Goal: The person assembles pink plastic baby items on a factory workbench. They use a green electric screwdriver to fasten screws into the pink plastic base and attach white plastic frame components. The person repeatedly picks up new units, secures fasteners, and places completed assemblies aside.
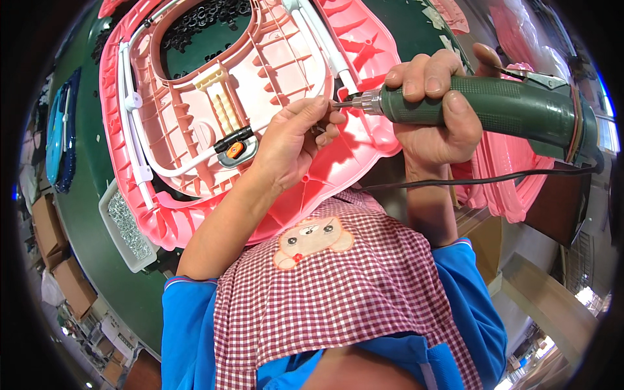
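My right hand (pixel 438 107) is wrapped around a green corded electric screwdriver (pixel 487 102), its bit pointing left. At the tip of the bit, the thumb and fingers of my left hand (pixel 304 126) are pinched together; small metal screws seem to lie in the curled fingers, partly hidden. Both hands are above a large pink plastic frame (pixel 341 151) with a ribbed, paler pink panel (pixel 183 124). White metal tubes (pixel 187 168) run along it. A black sleeve (pixel 234 139) and an orange knob (pixel 235 150) on a grey mount sit left of my left wrist.
A grey tray of screws (pixel 129 229) stands on the green table (pixel 87 195) at the left. Black plastic clips (pixel 204 24) lie in the panel's opening. Folded blue parts (pixel 63 131) are at the far left, stacked pink parts (pixel 512 170) at the right. The tool's black cable (pixel 477 180) crosses my right forearm.
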{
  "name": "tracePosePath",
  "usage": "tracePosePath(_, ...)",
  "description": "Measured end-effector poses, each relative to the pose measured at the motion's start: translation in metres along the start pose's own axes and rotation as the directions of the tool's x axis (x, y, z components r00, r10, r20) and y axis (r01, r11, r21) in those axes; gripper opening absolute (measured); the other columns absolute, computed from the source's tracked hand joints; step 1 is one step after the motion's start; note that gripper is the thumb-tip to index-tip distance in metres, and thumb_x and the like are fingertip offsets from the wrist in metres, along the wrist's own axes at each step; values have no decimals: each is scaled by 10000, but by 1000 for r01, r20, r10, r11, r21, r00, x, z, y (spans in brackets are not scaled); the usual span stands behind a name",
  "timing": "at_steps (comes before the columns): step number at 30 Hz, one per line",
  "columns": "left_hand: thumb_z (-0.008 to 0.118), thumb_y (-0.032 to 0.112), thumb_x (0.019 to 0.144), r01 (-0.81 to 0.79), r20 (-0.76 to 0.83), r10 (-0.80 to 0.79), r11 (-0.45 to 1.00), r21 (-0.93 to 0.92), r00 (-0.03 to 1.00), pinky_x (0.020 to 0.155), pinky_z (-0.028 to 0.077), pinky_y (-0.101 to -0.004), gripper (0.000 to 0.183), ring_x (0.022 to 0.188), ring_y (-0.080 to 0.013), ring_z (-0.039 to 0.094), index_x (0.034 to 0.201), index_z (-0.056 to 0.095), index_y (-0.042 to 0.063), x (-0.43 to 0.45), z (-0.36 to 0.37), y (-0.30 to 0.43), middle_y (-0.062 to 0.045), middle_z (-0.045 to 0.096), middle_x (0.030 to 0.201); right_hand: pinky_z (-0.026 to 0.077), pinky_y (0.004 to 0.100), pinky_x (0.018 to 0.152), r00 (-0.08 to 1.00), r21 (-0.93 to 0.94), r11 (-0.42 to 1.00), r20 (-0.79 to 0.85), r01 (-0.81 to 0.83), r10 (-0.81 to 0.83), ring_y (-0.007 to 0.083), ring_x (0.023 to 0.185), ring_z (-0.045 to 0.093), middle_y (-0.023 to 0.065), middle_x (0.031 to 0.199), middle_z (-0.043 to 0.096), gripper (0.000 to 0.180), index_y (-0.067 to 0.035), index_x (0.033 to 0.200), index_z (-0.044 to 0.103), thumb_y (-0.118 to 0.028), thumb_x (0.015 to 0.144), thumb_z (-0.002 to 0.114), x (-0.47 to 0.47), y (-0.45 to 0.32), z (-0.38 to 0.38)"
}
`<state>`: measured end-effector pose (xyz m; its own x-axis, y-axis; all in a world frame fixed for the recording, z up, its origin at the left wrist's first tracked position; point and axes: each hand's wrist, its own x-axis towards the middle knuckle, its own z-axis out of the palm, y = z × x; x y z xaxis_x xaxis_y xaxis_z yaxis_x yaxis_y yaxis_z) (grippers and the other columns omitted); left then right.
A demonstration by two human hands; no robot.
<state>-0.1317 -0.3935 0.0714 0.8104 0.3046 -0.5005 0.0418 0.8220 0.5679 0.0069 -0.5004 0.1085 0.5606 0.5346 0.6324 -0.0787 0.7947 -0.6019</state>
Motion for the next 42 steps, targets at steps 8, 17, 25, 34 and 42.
tracePosePath(8,518,272,946,11,175,-21,998,59,984,526,406,-189,259,590,-98,509,879,580,29,-11,3,-24,-55,600,716,460,409,782,997,83,994,-41,-66,70,157,723,494,7,811,468,499,-173,1312,408,-183,824,510,-14,-22,0)
tracePosePath(17,476,69,924,-11,-47,30,934,356,998,433,337,-138,184,570,-40,550,1049,573,-25,-4,-13,-5,-112,678,904,485,431,747,989,-298,951,-141,-83,42,182,708,512,71,778,473,499,-96,1264,345,-122,793,509,3,3,-14)
tracePosePath(25,460,163,947,88,-32,-89,750,655,996,443,351,-158,212,574,-48,539,1011,583,1,59,-36,-5,-36,635,758,512,413,699,986,-272,948,-75,-166,151,180,658,530,82,727,490,537,-60,1258,297,-77,778,539,10,26,-25)
tracePosePath(34,386,69,899,178,-21,-192,863,473,981,547,400,-217,210,598,-71,460,909,586,4,82,-24,-22,-12,533,726,494,414,702,990,-268,955,15,-130,140,191,672,531,79,758,502,580,-88,1299,288,-100,787,560,17,23,-28)
tracePosePath(42,408,59,920,111,48,-162,836,538,986,678,519,-216,235,726,-90,622,1041,593,-19,91,-37,-29,-61,651,893,478,382,713,974,-327,926,51,-191,219,175,662,507,70,759,500,549,-63,1280,340,-162,797,581,19,30,-31)
